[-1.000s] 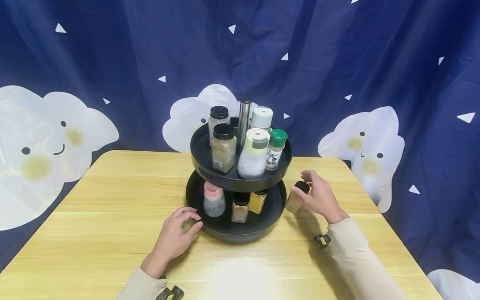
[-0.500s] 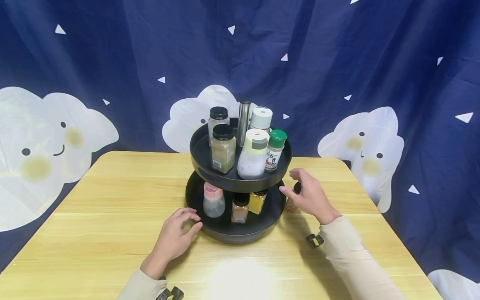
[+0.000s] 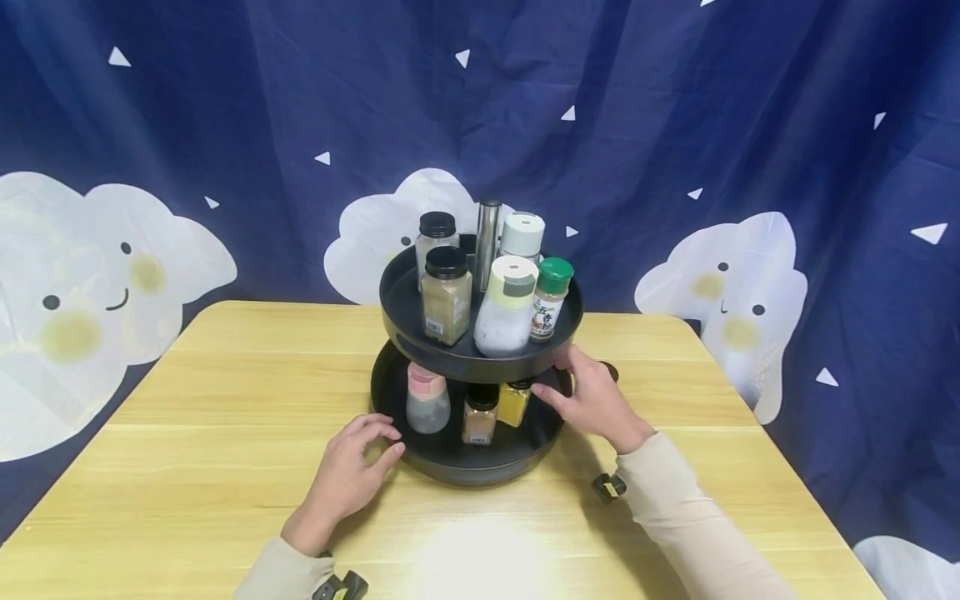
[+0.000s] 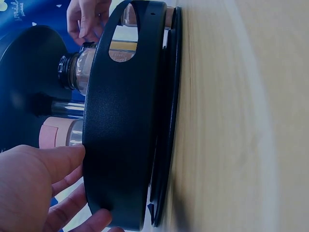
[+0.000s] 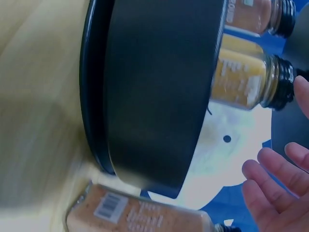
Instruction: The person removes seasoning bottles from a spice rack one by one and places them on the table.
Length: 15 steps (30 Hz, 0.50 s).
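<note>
The grip of the right hand (image 3: 598, 400) holds nothing: in the head view, thumb and fingers are apart, reaching between the tiers of a round black stand, the thumb near the square glass jar of yellow powder (image 3: 513, 406). That jar stands in the lower tray (image 3: 465, 475), near the jar of brown powder (image 3: 480, 425) and the pink-capped dispenser (image 3: 428, 408). The left hand (image 3: 351, 468) rests relaxed at this tray's left edge, thumb and forefinger apart. The upper tray (image 3: 457, 365) carries a green-capped shaker (image 3: 550, 304), a black-capped jar of tan powder (image 3: 447, 308) and other containers. The stand sits on a wooden surface (image 3: 187, 467).

In the left wrist view, the left thumb touches the lower tray's rim, with fingertips against its outer wall.

In the right wrist view, the right fingers are spread; whether one touches the yellow jar's black cap cannot be told. A barcode-labelled jar (image 5: 145, 212) stands on the surface just outside the lower tray.
</note>
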Each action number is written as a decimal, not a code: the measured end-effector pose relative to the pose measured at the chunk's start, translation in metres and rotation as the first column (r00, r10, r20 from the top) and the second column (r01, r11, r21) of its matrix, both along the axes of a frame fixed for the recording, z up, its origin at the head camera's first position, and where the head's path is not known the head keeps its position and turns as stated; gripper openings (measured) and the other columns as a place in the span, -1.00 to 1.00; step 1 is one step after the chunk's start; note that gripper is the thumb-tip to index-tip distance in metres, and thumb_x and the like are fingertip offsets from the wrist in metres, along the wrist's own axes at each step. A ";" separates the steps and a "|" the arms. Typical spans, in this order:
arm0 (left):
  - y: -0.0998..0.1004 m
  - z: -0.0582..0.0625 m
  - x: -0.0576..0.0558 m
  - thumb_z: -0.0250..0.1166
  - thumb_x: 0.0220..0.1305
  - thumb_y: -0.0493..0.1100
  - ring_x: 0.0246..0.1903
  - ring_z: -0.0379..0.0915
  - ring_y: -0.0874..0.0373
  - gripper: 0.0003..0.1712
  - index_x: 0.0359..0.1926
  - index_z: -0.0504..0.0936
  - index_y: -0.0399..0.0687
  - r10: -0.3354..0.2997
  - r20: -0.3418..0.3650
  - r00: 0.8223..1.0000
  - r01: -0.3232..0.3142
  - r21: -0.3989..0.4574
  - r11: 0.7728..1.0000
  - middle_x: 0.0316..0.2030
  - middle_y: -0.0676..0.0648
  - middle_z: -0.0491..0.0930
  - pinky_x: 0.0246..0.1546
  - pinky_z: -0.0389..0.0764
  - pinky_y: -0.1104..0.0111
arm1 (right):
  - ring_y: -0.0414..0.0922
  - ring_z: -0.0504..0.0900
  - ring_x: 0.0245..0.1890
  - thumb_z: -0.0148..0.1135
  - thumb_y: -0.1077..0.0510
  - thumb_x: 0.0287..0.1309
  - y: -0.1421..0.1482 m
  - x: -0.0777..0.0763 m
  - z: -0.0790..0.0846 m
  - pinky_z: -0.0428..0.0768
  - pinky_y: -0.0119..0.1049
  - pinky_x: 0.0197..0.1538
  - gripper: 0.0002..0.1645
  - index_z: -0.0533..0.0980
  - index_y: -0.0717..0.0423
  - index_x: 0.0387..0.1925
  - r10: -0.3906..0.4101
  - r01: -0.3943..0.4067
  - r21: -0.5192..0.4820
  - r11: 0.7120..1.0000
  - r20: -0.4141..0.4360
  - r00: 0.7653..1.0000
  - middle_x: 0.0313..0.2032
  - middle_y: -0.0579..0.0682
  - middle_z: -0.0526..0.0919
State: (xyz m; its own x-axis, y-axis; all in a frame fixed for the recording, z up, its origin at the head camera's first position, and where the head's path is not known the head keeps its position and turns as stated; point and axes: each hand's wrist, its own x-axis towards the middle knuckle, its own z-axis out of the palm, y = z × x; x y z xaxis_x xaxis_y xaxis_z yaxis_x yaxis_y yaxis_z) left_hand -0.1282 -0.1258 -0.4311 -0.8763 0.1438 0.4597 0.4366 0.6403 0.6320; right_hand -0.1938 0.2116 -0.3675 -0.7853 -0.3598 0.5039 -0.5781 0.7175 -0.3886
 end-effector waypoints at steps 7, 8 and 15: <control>-0.001 -0.002 -0.002 0.41 0.02 -0.30 -0.09 0.53 -0.15 -0.86 -0.39 0.62 -0.03 -0.006 -0.006 1.000 0.006 -0.001 1.000 -0.12 -0.20 0.63 -0.08 0.54 -0.10 | -0.05 0.62 -0.14 0.42 0.01 -0.05 -0.009 -0.001 -0.006 0.61 -0.01 -0.08 -0.47 0.42 0.04 -0.05 0.040 -0.040 0.003 0.999 0.022 0.999 -0.21 0.04 0.66; -0.001 -0.002 -0.002 0.41 0.02 -0.30 -0.09 0.53 -0.15 -0.86 -0.39 0.61 -0.04 -0.006 -0.006 1.000 0.006 -0.001 1.000 -0.12 -0.21 0.63 -0.08 0.53 -0.10 | -0.06 0.62 -0.14 0.42 0.01 -0.05 -0.010 -0.001 -0.008 0.61 -0.01 -0.08 -0.49 0.44 0.04 -0.07 0.043 -0.043 0.004 0.999 0.029 0.999 -0.23 0.03 0.66; -0.001 -0.003 -0.003 0.41 0.02 -0.28 -0.09 0.53 -0.16 -0.87 -0.39 0.61 -0.04 -0.009 -0.020 1.000 0.009 -0.006 1.000 -0.13 -0.22 0.63 -0.07 0.53 -0.10 | -0.06 0.63 -0.16 0.41 -0.01 -0.05 -0.017 -0.002 -0.013 0.63 -0.03 -0.12 -0.54 0.47 0.03 -0.12 0.034 -0.036 0.018 0.999 0.081 0.996 -0.25 0.00 0.65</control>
State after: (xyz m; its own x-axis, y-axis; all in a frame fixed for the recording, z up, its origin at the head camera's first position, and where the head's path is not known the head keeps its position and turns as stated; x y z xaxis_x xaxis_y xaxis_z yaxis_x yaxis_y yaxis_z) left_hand -0.1311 -0.1272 -0.4342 -0.8655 0.1538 0.4767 0.4549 0.6399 0.6194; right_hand -0.1955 0.1946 -0.3804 -0.8099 -0.3970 0.4318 -0.5703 0.7052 -0.4212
